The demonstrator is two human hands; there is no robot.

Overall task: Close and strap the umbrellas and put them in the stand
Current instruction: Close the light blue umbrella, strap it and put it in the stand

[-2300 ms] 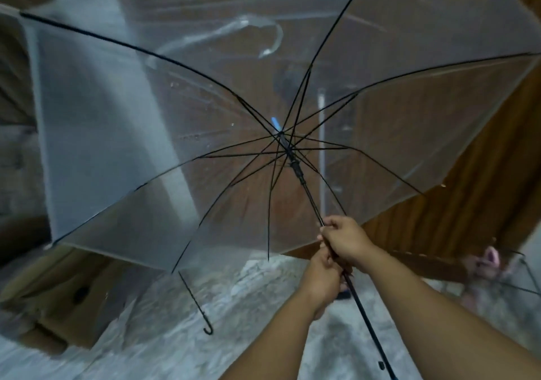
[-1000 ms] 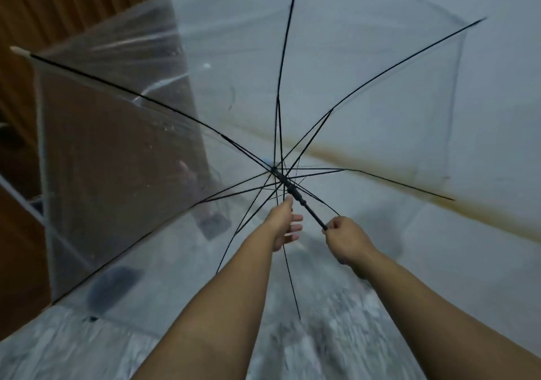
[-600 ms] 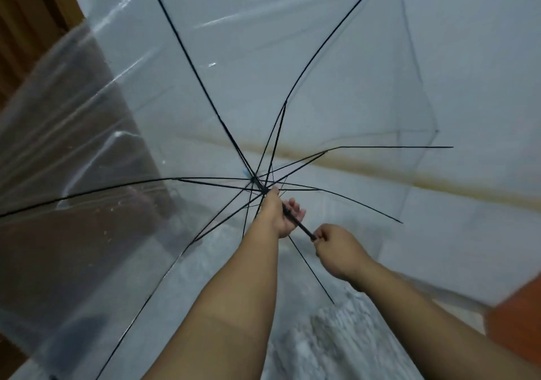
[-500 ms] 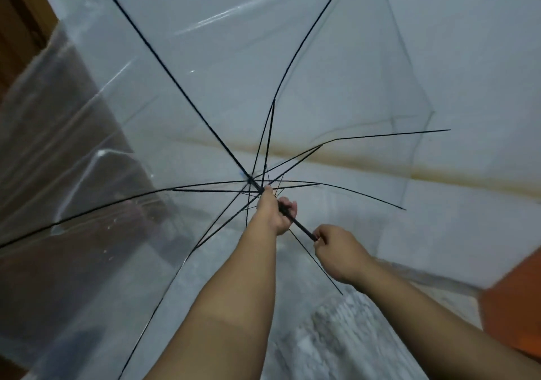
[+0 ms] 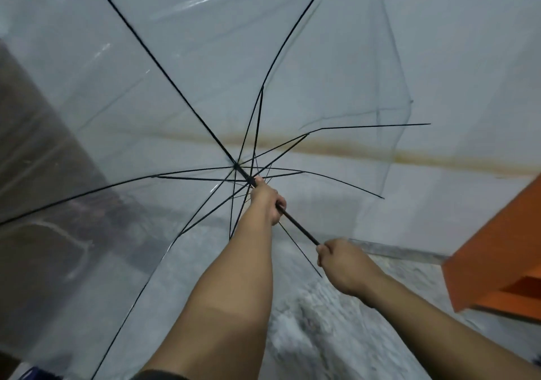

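One clear plastic umbrella with thin black ribs (image 5: 205, 66) stands open, filling the far and left of the view, its canopy facing away; its one straight black shaft (image 5: 298, 227) slants from the hub near centre down to the right; two bare hands hold it; the left hand (image 5: 268, 201) curls round the shaft just below the hub; the right hand (image 5: 341, 262) grips the shaft's nearer end in a fist; one orange block-shaped object (image 5: 503, 251) sits at right; grey mottled floor (image 5: 316, 321) lies beneath.
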